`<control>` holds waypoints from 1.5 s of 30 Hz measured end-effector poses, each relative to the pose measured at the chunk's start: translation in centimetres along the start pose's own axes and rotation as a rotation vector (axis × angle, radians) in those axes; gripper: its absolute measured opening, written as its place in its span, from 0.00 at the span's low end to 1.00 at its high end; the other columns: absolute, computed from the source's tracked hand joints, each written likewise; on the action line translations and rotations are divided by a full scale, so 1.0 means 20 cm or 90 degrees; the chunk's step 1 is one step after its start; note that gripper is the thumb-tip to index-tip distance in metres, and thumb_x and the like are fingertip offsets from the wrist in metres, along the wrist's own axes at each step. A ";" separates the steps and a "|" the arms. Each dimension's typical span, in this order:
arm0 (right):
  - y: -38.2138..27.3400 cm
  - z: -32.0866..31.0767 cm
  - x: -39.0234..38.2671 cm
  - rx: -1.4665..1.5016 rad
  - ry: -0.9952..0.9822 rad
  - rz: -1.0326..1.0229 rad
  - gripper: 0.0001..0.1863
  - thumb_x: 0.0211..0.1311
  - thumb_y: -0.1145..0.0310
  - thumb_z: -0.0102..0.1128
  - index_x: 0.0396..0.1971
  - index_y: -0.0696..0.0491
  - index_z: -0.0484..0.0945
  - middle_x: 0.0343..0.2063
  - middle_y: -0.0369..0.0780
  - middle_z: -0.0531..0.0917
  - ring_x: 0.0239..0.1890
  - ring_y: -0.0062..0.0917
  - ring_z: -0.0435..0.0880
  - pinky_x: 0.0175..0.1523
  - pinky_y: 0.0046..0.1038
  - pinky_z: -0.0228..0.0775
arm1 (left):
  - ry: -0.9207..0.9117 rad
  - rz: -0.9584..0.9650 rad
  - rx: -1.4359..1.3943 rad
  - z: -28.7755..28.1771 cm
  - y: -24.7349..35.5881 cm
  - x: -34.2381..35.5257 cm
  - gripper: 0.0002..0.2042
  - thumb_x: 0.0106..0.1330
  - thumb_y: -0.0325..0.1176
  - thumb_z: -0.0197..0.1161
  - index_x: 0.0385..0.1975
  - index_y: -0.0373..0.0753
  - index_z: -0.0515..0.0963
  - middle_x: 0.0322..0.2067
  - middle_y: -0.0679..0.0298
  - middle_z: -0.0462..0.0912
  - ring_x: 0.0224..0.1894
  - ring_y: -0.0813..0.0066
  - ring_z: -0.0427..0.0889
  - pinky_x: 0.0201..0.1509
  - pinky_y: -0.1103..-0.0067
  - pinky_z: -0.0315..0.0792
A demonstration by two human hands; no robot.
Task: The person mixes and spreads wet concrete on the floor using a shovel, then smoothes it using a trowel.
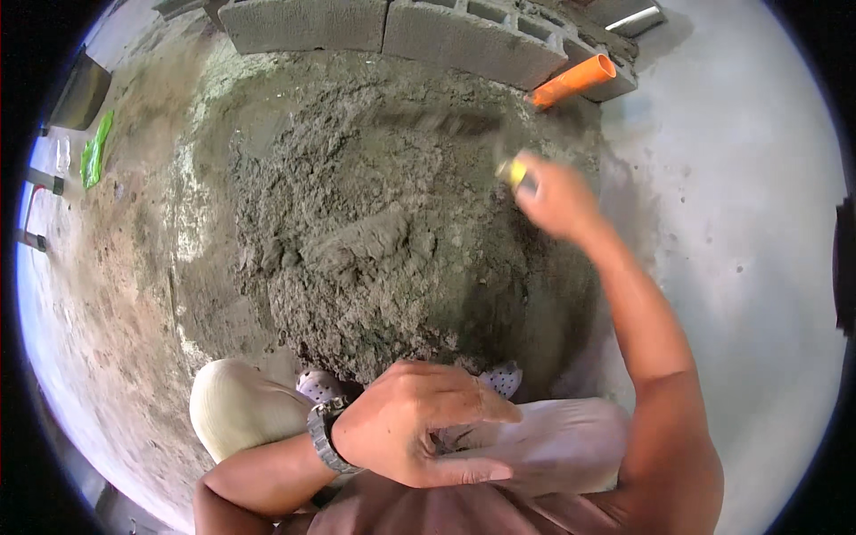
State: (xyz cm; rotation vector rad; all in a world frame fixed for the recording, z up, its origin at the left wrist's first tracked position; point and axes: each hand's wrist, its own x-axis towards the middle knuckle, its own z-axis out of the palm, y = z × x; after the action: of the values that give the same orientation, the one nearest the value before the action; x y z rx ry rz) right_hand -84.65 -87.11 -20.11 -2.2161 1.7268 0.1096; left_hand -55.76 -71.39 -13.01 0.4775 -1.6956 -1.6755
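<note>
My right hand is closed round the yellow-and-black handle of a trowel, out over the right side of the mortar. The trowel's blade is smeared by motion, so its shape is hard to make out. A spread of wet grey mortar covers the floor before me, lumpy in the middle and thinner on the right. Close to my body, my left hand hovers above my lap with thumb and fingers apart and nothing between them. A dark watch sits on that wrist.
Grey concrete blocks line the far edge of the mortar. An orange pipe juts up beside them at the right. A smooth pale wall rises along the right. Far left are a dark bucket and a green plastic wrapper.
</note>
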 end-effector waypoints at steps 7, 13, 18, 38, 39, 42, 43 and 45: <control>0.67 0.33 0.57 -0.080 0.061 0.315 0.23 0.57 0.64 0.60 0.53 0.54 0.77 0.47 0.51 0.84 0.51 0.49 0.82 0.54 0.45 0.75 | 0.011 0.013 0.009 0.01 -0.01 0.00 0.20 0.52 0.40 0.79 0.41 0.36 0.85 0.39 0.59 0.88 0.39 0.60 0.87 0.44 0.71 0.80; 0.28 0.54 0.54 0.040 -0.034 0.063 0.19 0.53 0.67 0.57 0.46 0.58 0.76 0.40 0.57 0.84 0.46 0.54 0.82 0.54 0.49 0.74 | 0.014 -0.004 0.021 0.02 -0.01 -0.02 0.20 0.53 0.41 0.79 0.41 0.36 0.85 0.39 0.58 0.88 0.39 0.60 0.87 0.45 0.70 0.80; -0.03 0.32 0.08 0.050 -0.099 0.004 0.16 0.53 0.71 0.57 0.44 0.58 0.75 0.34 0.57 0.84 0.41 0.54 0.84 0.48 0.50 0.76 | -0.033 -0.041 0.038 0.03 -0.09 0.06 0.19 0.54 0.41 0.78 0.40 0.35 0.85 0.39 0.56 0.88 0.40 0.58 0.87 0.45 0.70 0.80; -0.23 0.36 -1.13 0.333 0.070 0.249 0.21 0.67 0.49 0.59 0.41 0.55 0.76 0.33 0.52 0.83 0.38 0.48 0.84 0.40 0.44 0.75 | -0.582 0.139 0.015 0.65 -0.31 0.04 0.20 0.60 0.54 0.68 0.39 0.43 0.83 0.33 0.57 0.84 0.37 0.53 0.83 0.41 0.61 0.76; -0.15 0.39 -1.15 0.361 0.162 0.263 0.23 0.68 0.46 0.56 0.41 0.54 0.77 0.33 0.53 0.83 0.39 0.49 0.84 0.41 0.46 0.75 | -0.531 0.126 0.026 0.63 -0.33 0.02 0.20 0.59 0.54 0.69 0.38 0.43 0.83 0.32 0.57 0.84 0.36 0.54 0.83 0.41 0.61 0.76; 0.33 0.67 -1.28 0.212 0.201 0.453 0.28 0.70 0.42 0.50 0.40 0.57 0.79 0.32 0.51 0.83 0.36 0.46 0.83 0.40 0.43 0.74 | -0.476 0.114 0.027 0.61 -0.35 0.06 0.20 0.59 0.53 0.70 0.37 0.42 0.83 0.31 0.58 0.84 0.35 0.54 0.83 0.40 0.62 0.77; 0.50 0.75 -1.35 0.179 0.194 0.502 0.29 0.72 0.41 0.48 0.40 0.57 0.79 0.28 0.48 0.84 0.31 0.42 0.84 0.36 0.41 0.74 | -0.470 0.105 0.029 0.60 -0.34 0.07 0.20 0.58 0.53 0.71 0.37 0.42 0.83 0.31 0.58 0.84 0.36 0.54 0.83 0.40 0.63 0.77; 0.60 0.79 -1.30 0.452 0.039 0.777 0.31 0.72 0.39 0.45 0.38 0.57 0.79 0.18 0.39 0.78 0.19 0.31 0.78 0.26 0.36 0.70 | -0.440 0.113 0.041 0.57 -0.36 0.05 0.19 0.58 0.52 0.71 0.37 0.42 0.83 0.32 0.58 0.84 0.36 0.54 0.83 0.40 0.63 0.77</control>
State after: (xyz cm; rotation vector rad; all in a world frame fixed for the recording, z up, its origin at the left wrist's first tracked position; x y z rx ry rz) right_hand -100.79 -60.66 -30.68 -0.5177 2.3787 -0.2551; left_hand -65.88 -64.55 -18.87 -0.2640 -2.1967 -1.7659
